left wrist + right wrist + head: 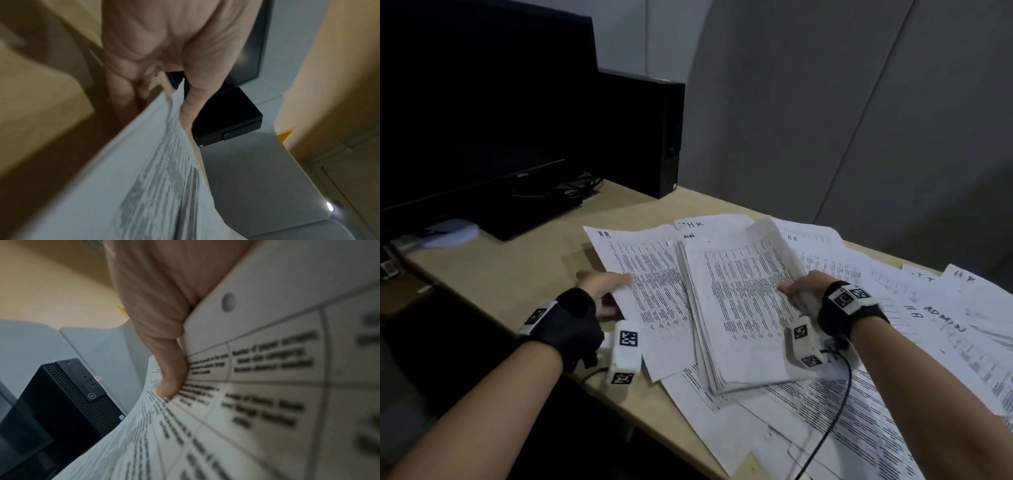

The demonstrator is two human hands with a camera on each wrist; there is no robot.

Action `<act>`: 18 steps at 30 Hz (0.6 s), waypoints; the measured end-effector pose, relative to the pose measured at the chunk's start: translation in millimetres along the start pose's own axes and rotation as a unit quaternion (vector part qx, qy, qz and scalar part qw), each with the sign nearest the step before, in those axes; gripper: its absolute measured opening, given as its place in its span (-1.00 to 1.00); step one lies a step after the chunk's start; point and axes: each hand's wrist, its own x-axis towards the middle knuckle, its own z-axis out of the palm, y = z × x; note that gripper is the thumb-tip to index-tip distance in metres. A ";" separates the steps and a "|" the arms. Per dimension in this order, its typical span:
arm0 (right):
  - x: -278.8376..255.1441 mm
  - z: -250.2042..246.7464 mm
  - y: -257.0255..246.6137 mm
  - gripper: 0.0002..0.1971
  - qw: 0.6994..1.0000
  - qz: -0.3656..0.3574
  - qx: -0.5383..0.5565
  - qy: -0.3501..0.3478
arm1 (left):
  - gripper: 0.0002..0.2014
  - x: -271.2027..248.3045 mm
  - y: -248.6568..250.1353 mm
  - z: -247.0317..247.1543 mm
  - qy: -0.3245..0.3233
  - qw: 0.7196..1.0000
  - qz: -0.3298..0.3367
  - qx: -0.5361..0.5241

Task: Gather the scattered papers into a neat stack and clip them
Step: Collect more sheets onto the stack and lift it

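A thick stack of printed papers [739,308] lies in the middle of the desk. My right hand [796,289] grips its right edge, lifting that side a little. In the right wrist view the thumb [170,369] presses on the stack's top page [267,386]. Left of the stack lies a loose sheet marked "HR" [647,274]. My left hand [616,291] pinches its left edge. The left wrist view shows the thumb [197,91] above the sheet [133,178] and the fingers under it. No clip is in view.
More loose sheets [928,325] spread over the right and near side of the wooden desk [517,274]. A dark monitor [476,120] and a black computer tower [640,137] stand at the back left, with cables between them. Grey partition panels close off the back.
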 end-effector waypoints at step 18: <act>-7.7 46.2 -33.3 -0.14 0.976 -0.028 0.197 -0.088 | -0.74 32.3 4.6 -14.9 0.005 0.997 -0.015 0.073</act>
